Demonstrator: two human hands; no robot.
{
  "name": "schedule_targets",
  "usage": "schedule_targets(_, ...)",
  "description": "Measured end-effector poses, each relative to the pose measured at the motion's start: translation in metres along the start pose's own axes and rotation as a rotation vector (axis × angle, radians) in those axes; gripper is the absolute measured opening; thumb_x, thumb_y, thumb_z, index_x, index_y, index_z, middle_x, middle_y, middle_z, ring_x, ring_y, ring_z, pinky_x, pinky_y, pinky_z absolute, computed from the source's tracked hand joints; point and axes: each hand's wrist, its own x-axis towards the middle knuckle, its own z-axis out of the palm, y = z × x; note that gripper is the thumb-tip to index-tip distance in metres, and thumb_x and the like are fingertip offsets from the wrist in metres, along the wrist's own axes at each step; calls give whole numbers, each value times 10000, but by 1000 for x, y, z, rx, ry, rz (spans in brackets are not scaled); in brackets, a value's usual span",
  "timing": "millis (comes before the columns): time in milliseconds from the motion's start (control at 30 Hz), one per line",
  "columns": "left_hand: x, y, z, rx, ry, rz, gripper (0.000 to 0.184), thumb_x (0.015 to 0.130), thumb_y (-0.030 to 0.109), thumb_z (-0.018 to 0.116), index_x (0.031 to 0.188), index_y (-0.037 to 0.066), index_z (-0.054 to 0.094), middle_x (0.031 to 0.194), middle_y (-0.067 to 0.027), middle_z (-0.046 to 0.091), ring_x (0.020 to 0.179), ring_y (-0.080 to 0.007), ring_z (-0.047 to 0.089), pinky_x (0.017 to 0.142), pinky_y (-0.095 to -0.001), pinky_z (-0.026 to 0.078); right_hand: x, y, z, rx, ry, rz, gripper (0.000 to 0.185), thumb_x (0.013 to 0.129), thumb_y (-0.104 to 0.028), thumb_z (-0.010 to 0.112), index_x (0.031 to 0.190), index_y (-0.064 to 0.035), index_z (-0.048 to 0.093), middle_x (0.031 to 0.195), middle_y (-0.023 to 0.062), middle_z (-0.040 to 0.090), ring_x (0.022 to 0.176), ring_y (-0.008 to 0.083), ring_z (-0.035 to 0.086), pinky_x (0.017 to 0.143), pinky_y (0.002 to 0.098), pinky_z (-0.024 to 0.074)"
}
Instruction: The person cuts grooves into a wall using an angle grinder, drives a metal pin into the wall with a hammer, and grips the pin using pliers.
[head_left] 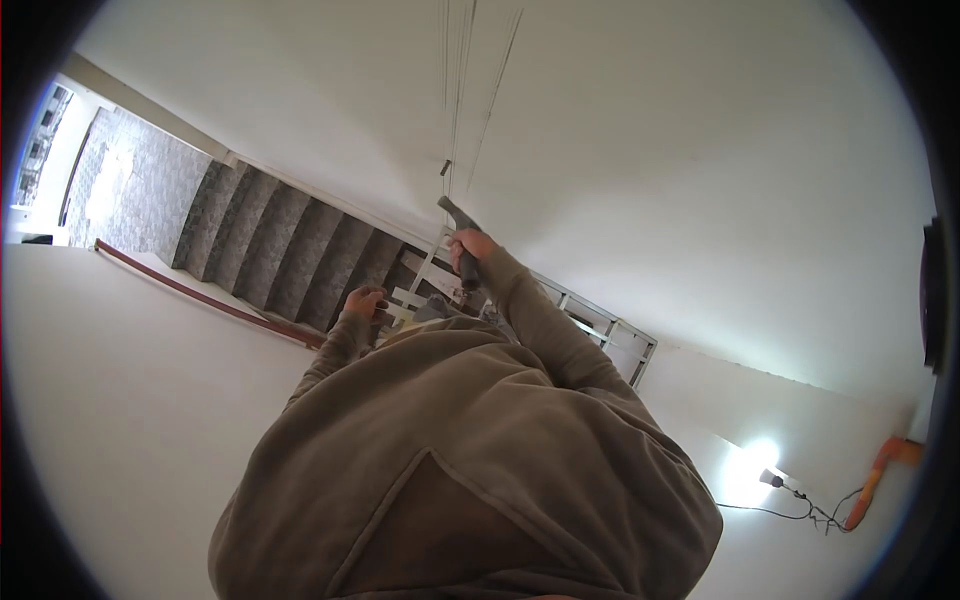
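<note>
My right hand (472, 246) is closed around a hammer (458, 214). The dark head points up and left toward the white wall, and the handle hangs below my fist. Just above the hammer head, a small dark slot or fitting (445, 167) shows on the wall among thin drawn lines (460, 90). Lower and to the left, my left hand (366, 302) has its fingers curled in. What they hold, if anything, is too small to make out. The brown sleeves and hooded top I wear fill the lower middle.
Grey stone stairs (290, 240) drop away at the left, with a reddish handrail (210, 293) beside them. A pale metal frame (610, 335) stands behind my arms. At right are a lit bulb (768, 476), loose wires and an orange pipe (880, 475).
</note>
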Motion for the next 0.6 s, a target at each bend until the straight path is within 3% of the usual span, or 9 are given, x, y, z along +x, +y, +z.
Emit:
schedule_targets(33, -1, -7, -3, -4, -15, -11, 189, 925, 143, 585, 1074, 63, 669, 817, -67, 685, 621, -156, 635, 562, -322, 549, 5, -4, 7, -74, -14, -48, 181, 843, -120, 637, 763, 15, 548, 568, 83, 517, 436, 215, 525, 413, 404, 462)
schedule_targets(133, -15, -13, -11, 8, 29, 7, 179, 922, 140, 581, 1057, 50, 658, 818, -74, 669, 624, -166, 634, 555, -323, 538, -46, -34, 59, -715, 151, -370, 201, 850, -178, 642, 861, 1, 552, 608, 69, 548, 449, 206, 547, 456, 410, 483)
schedule_targets(233, -26, -33, -29, -2, 76, 31, 184, 913, 138, 587, 1060, 44, 646, 808, -81, 660, 627, -176, 635, 540, -335, 528, -82, -45, 101, -878, 199, -510, 213, 863, -202, 650, 904, -27, 535, 618, 40, 548, 454, 154, 552, 432, 344, 467)
schedule_targets(333, -21, -40, -43, -75, 157, -2, 203, 903, 134, 591, 1081, 45, 635, 800, -87, 659, 614, -180, 626, 519, -345, 519, -61, -17, 80, -1126, 397, -1229, 272, 830, -225, 674, 936, -15, 536, 670, 119, 626, 493, 245, 624, 480, 394, 512)
schedule_targets(367, -22, -45, -46, -111, 201, -33, 211, 900, 132, 591, 1088, 46, 631, 799, -88, 658, 606, -181, 621, 511, -347, 515, -60, -17, 75, -1055, 358, -906, 302, 813, -217, 662, 999, -17, 533, 751, 209, 674, 663, 372, 696, 611, 450, 557)
schedule_targets(467, -18, -71, -61, -141, 219, -28, 261, 874, 146, 631, 1107, 35, 668, 848, -100, 671, 655, -214, 652, 579, -377, 566, -41, -12, 48, -1381, 544, -791, 385, 831, -219, 646, 1153, -53, 517, 829, 242, 688, 815, 437, 693, 727, 500, 558)
schedule_targets(500, -16, -80, -64, -165, 209, -40, 256, 876, 147, 628, 1102, 35, 670, 849, -108, 671, 656, -217, 652, 579, -379, 568, -32, -13, 37, -1452, 614, -693, 382, 842, -219, 642, 1164, -73, 499, 848, 247, 693, 834, 450, 688, 760, 525, 555)
schedule_targets(600, -13, -89, -65, -216, 207, -68, 236, 888, 141, 606, 1097, 42, 657, 826, -114, 659, 626, -209, 629, 545, -369, 543, -36, -18, 29, -1573, 644, -696, 341, 825, -197, 642, 1102, -46, 512, 850, 249, 688, 812, 466, 679, 729, 557, 543)
